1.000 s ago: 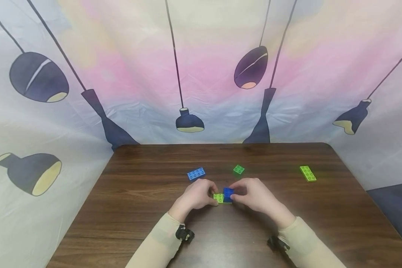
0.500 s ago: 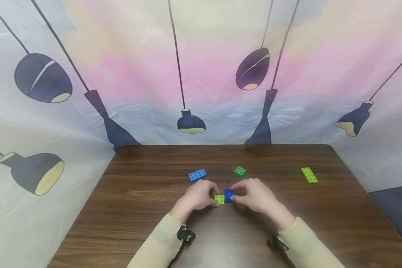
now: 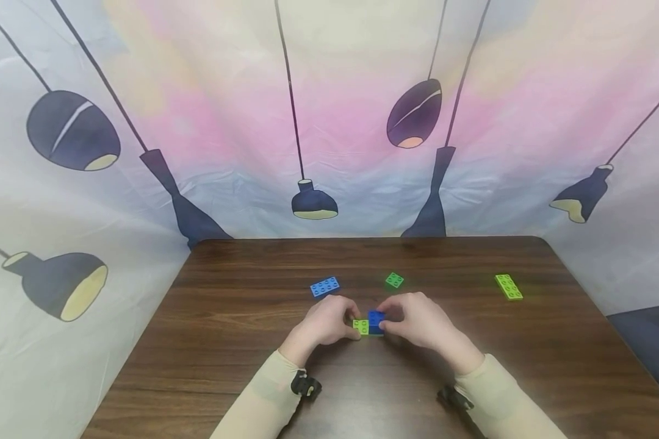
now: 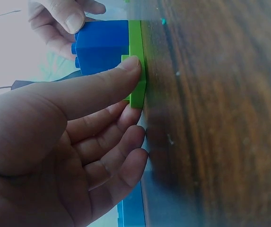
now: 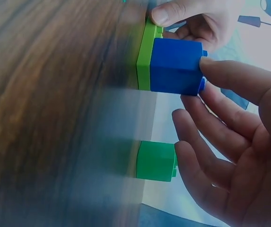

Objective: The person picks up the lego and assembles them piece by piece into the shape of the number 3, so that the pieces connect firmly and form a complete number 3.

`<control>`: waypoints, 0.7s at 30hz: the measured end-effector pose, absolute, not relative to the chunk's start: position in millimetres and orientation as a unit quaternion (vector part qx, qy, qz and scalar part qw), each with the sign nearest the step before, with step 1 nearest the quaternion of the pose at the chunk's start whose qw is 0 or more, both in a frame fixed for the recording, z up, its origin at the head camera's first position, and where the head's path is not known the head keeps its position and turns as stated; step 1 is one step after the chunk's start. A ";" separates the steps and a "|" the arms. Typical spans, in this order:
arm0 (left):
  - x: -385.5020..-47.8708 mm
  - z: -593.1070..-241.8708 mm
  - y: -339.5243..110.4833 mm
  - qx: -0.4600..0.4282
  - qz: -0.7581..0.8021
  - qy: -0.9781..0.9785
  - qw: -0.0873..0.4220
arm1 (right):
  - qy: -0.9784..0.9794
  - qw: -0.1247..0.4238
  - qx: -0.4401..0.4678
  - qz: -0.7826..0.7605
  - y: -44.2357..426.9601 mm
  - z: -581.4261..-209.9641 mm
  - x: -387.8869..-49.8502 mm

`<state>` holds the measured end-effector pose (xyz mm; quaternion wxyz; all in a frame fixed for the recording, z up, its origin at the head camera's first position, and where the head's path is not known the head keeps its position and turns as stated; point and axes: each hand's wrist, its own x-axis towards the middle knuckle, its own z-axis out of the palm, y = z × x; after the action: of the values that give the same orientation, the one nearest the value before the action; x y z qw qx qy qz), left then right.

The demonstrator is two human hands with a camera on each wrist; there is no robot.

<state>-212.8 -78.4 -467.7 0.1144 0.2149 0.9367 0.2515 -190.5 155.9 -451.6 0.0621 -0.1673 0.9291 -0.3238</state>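
Note:
A flat lime-green building brick (image 3: 360, 327) lies on the table, and a taller dark blue brick (image 3: 375, 319) stands on its right half. My left hand (image 3: 325, 318) pinches the left end of the lime-green brick between thumb and fingers, the thumb (image 4: 128, 66) on its near side. At the blue brick's upper edge is my right hand (image 3: 421, 323), holding it with the thumb (image 5: 211, 68) on the near top corner and a fingertip at the far side. Studs on the lime-green brick's left half show in the head view.
Farther back on the brown wooden table (image 3: 241, 262) lie a light blue brick (image 3: 324, 286), a small green brick (image 3: 394, 280) and another lime-green brick (image 3: 508, 286) at the right. A printed cloth (image 3: 351, 122) hangs behind the table's far edge.
Both hands keep their hold on the stacked bricks. Only the head view has shifted very slightly.

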 end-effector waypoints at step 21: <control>-213.2 -468.5 -78.5 0.218 0.254 0.936 0.111 | 0.923 0.084 -0.146 -0.347 157.0 -451.5 -191.5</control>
<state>-213.2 -78.5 -468.5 0.1113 0.2182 0.9356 0.2542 -191.5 157.0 -451.5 0.0839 -0.1456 0.9229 -0.3465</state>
